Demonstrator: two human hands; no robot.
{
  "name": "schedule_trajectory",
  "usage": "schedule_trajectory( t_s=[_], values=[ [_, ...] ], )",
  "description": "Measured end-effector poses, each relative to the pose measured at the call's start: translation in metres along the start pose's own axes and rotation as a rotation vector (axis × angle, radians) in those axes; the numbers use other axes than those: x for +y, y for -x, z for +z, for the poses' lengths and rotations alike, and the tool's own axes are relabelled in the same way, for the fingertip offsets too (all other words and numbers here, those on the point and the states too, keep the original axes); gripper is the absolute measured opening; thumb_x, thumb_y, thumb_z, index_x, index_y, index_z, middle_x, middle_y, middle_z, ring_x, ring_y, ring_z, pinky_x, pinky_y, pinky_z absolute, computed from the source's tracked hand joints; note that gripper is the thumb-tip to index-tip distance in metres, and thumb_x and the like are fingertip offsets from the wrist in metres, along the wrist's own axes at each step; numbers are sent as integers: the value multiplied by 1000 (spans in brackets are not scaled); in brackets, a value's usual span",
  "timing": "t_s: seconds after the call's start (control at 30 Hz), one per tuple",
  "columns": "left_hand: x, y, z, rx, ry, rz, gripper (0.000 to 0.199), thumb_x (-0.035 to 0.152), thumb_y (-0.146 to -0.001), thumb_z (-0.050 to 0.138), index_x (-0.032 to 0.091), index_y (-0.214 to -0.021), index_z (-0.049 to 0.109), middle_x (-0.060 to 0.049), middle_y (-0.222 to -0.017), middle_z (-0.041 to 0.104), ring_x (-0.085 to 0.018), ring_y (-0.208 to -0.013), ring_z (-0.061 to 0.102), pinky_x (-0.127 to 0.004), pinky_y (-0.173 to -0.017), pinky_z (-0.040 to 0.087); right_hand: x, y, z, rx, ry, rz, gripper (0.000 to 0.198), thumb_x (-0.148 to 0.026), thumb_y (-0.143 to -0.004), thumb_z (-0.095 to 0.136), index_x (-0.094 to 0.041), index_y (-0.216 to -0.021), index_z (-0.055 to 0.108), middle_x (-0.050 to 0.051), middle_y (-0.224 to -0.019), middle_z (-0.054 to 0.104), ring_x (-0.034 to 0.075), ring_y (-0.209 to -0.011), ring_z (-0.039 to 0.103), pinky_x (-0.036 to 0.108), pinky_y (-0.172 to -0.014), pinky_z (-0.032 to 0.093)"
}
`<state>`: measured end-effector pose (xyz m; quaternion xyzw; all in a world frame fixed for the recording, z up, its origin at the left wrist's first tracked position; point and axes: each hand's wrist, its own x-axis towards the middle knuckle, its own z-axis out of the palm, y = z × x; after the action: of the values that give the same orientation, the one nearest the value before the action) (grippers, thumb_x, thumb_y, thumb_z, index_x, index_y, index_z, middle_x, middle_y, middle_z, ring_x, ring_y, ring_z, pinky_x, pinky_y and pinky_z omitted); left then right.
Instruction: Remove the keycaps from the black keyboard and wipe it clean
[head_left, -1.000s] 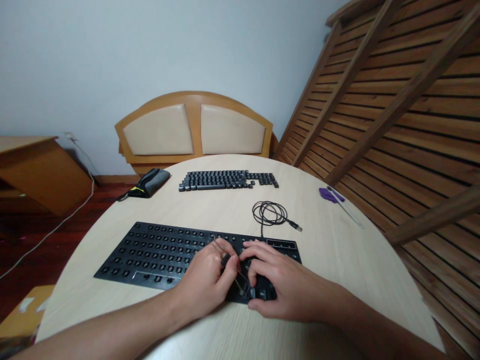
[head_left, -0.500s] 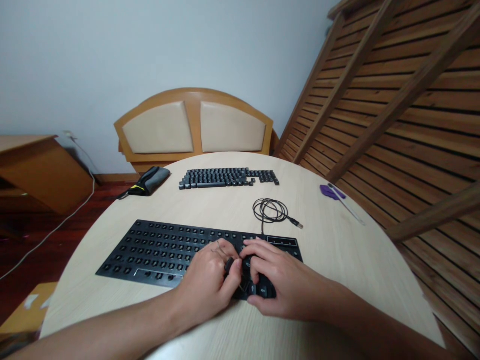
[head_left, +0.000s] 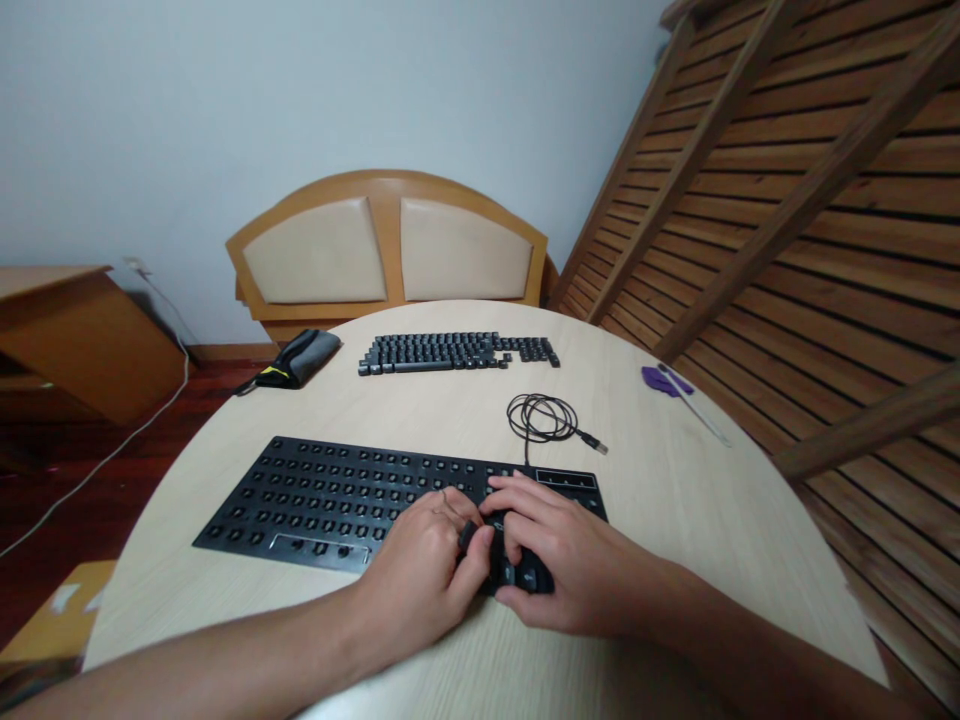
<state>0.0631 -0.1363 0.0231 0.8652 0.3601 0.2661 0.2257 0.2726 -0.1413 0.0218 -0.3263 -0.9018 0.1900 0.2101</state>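
Black keyboard [head_left: 315, 490], purple cloth [head_left: 658, 381], pale table [head_left: 675, 480]

No text, brand or number can be read. The loose keycaps [head_left: 427, 352] at the far side of the tabletop [head_left: 675, 520] carry pale specks, too small to make out. On the keyboard [head_left: 307, 505], tiny light marks stand in the white-outlined panel [head_left: 566, 481], and the dark seated keys [head_left: 528, 577] beside the right hand [head_left: 570, 560] bear blurred symbols.
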Motion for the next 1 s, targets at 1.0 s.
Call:
schedule_trajectory(
  t_s=[1.0],
  values=[
    [-12, -9, -7, 30, 338, -155, 47, 39, -105, 29, 19, -72, 56, -5, -77, 65, -19, -78, 60, -33, -77, 48, 17, 2, -17, 223, -204, 55, 18, -27, -78, 73, -22, -82, 56, 5, -95, 72, 22, -101, 68, 49, -107, 42]
  ],
)
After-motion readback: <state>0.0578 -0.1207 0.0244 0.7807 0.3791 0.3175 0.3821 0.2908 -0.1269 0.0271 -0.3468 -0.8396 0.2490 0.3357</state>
